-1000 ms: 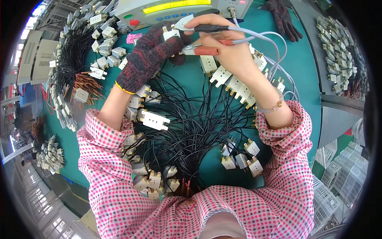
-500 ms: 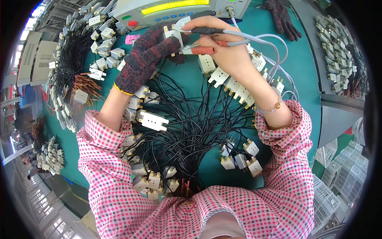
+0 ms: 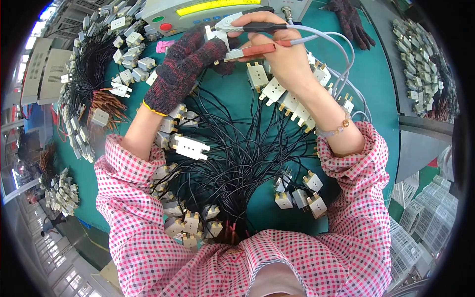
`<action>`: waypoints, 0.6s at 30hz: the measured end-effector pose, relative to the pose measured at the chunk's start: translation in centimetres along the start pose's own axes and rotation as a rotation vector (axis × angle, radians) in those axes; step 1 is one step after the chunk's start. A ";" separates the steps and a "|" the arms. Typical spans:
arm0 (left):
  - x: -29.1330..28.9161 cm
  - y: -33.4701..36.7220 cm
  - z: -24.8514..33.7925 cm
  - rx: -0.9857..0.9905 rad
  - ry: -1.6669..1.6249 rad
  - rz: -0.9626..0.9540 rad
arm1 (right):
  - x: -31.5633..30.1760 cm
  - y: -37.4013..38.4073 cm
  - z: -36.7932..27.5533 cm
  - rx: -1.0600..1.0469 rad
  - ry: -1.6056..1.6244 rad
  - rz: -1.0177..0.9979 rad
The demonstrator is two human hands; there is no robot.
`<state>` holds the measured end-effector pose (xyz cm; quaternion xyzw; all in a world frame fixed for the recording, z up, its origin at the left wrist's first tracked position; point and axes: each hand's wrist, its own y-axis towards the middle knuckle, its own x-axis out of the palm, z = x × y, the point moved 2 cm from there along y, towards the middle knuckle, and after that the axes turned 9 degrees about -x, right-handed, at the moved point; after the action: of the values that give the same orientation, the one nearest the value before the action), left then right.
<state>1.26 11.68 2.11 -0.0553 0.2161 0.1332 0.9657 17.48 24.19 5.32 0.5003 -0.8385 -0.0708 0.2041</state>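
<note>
My left hand [image 3: 180,69], in a dark knitted glove, is closed around a white plug block [image 3: 216,35] with metal prongs. Bare, my right hand [image 3: 293,64] grips two test clips on grey cables. The black-sleeved test clip [image 3: 262,27] reaches the upper side of the block, and the red-sleeved test clip [image 3: 257,51] points at its lower side. Whether either clip's metal tip touches a prong, I cannot tell. Below both hands, a bundle of black cords [image 3: 237,173] fans out to several similar white plug blocks [image 3: 190,147].
A tester [image 3: 178,25] with a lit yellow display stands at the far edge of the green table [image 3: 373,89]. Another dark glove [image 3: 350,24] lies at the far right. Corded plugs [image 3: 126,76] are heaped on the left, more [image 3: 420,69] on the right. White crates [image 3: 430,208] stand at lower right.
My right hand has shifted slightly, lifting the red clip and bringing it nearer the black one. The left hand still holds the plug block in nearly the same place.
</note>
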 end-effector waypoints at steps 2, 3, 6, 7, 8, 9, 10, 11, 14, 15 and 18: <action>0.9 0.3 0.7 0.020 -0.091 0.050 | -0.4 0.0 0.3 -0.012 0.011 -0.003; 1.3 0.2 1.0 0.036 -0.179 0.103 | -0.6 0.0 0.4 -0.024 0.027 -0.008; 2.0 -1.0 4.0 -0.119 -0.232 0.178 | -0.7 0.0 0.3 -0.089 0.006 -0.009; 1.5 -1.3 3.9 -0.121 -0.230 0.180 | -0.6 0.0 -0.5 -0.154 0.015 0.044; 0.6 -1.7 3.6 -0.148 0.340 0.375 | -0.8 0.2 -0.8 -0.154 0.020 0.043; 0.0 -2.0 3.6 -0.167 0.915 0.554 | -1.6 0.4 -0.9 -0.142 0.059 0.147; -0.1 -1.8 3.1 -0.170 0.921 0.555 | -2.2 0.6 -0.9 -0.130 0.099 0.250; -0.1 -1.5 3.2 0.001 1.183 0.677 | -2.3 0.8 -1.0 -0.216 0.116 0.264; 3.7 -1.1 6.9 0.154 1.156 0.606 | -3.1 0.5 -0.4 -0.188 0.152 0.346; 5.3 -1.1 8.5 0.116 0.890 0.427 | -3.0 0.5 -0.2 -0.188 0.161 0.343; 8.6 -1.1 5.9 -0.237 0.911 0.155 | -2.8 0.5 -0.4 -0.198 0.155 0.301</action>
<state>11.42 13.64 3.75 -0.2017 0.6041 0.1910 0.7469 18.42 26.90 5.07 0.3506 -0.8746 -0.0828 0.3244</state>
